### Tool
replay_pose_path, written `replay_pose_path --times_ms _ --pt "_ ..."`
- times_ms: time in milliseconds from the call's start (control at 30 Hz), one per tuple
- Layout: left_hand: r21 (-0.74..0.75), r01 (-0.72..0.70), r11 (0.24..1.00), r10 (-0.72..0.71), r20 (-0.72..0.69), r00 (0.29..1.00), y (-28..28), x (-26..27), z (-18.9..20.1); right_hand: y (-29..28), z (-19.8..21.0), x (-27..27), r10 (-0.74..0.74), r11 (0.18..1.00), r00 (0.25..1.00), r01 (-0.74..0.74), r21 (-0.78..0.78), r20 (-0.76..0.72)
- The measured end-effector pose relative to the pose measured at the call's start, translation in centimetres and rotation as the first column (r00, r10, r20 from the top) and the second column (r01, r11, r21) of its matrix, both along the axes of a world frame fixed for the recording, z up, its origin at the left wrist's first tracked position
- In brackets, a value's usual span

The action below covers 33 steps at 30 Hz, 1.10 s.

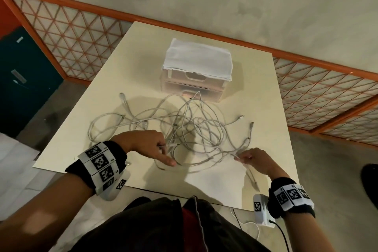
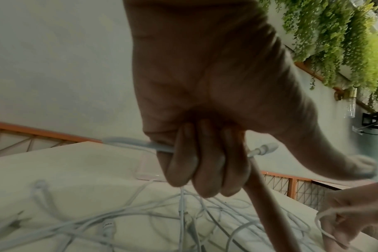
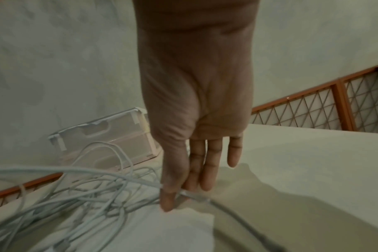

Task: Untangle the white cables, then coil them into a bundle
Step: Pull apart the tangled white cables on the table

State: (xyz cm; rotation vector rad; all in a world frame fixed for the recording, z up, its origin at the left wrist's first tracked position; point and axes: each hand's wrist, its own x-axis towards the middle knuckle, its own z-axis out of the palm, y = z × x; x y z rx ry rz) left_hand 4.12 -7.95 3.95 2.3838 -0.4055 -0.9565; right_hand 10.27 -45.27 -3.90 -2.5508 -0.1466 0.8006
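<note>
A tangle of thin white cables (image 1: 190, 129) sprawls over the middle of the pale table (image 1: 255, 88), with loose plug ends sticking out on both sides. My left hand (image 1: 151, 145) is at the tangle's near left edge; in the left wrist view three fingers (image 2: 205, 162) curl round one cable, whose white plug (image 2: 268, 148) pokes out past them, while the index finger points down. My right hand (image 1: 251, 158) is at the near right edge, and in the right wrist view its thumb (image 3: 173, 191) and forefinger pinch a cable (image 3: 190, 195) near its plug, the other fingers straight.
A clear plastic drawer box (image 1: 194, 80) with a white cloth on top stands behind the tangle, one cable loop touching its front. An orange lattice railing (image 1: 67, 32) runs behind the table. A white charger (image 1: 261, 210) hangs off the near edge by my right wrist.
</note>
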Motion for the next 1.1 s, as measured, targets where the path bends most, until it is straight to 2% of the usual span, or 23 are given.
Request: replay_pose_path --times_ms 67,167,200,333,433,500,633,700,767,867,900,1000,1100 --pt "-0.043 -0.006 0.999 0.006 0.008 1.000 0.0 0.0 0.3 0.9 0.7 0.1 0.040 0.998 0.992 -0.034 -0.050 0.119" --pt "-0.049 -0.027 0.998 0.031 0.070 0.997 0.3 0.1 0.2 3.2 1.7 0.2 0.049 0.992 0.924 -0.088 0.086 0.380" --pt "-0.044 -0.040 0.998 0.044 0.093 0.995 0.3 0.0 0.1 4.4 2.1 0.0 0.064 0.985 0.914 -0.122 0.121 0.400" --pt "-0.102 -0.149 0.984 0.164 0.165 0.973 0.2 -0.1 0.2 8.6 2.2 -1.3 0.242 0.928 0.938 -0.299 0.222 0.250" --pt "-0.179 -0.209 0.962 0.242 0.192 0.951 0.4 -0.4 0.2 9.9 0.2 -1.8 0.387 0.903 0.904 -0.411 0.124 0.181" --pt "-0.244 -0.258 0.935 0.303 0.167 0.938 0.6 -0.6 0.4 10.1 0.1 -1.6 0.403 0.903 0.898 -0.421 0.081 0.176" --pt "-0.345 -0.347 0.872 0.395 0.079 0.915 0.2 -0.7 1.0 11.0 3.8 -0.1 0.260 0.908 0.942 -0.313 0.278 0.212" --pt "-0.394 -0.366 0.843 0.435 0.101 0.895 -0.1 -0.4 1.2 12.1 6.9 0.9 0.188 0.893 0.942 -0.281 0.350 0.277" --pt "-0.434 -0.381 0.817 0.483 0.152 0.862 -0.5 0.1 1.3 13.5 10.3 1.7 0.187 0.862 0.928 -0.313 0.399 0.323" --pt "-0.469 -0.342 0.814 0.494 0.250 0.833 -1.3 0.9 1.9 15.7 14.4 1.9 0.199 0.806 0.932 -0.332 0.490 0.304" --pt "-0.495 -0.332 0.803 0.493 0.240 0.836 -1.6 1.0 2.0 16.4 15.3 1.8 0.176 0.784 0.939 -0.315 0.536 0.294" --pt "-0.660 -0.361 0.659 0.499 0.024 0.866 -2.4 1.2 2.8 18.3 16.8 1.6 0.046 0.714 0.946 -0.255 0.652 0.320" --pt "-0.759 -0.397 0.516 0.499 -0.111 0.860 -2.8 1.2 3.8 19.4 16.6 1.4 -0.078 0.651 0.925 -0.235 0.721 0.372"
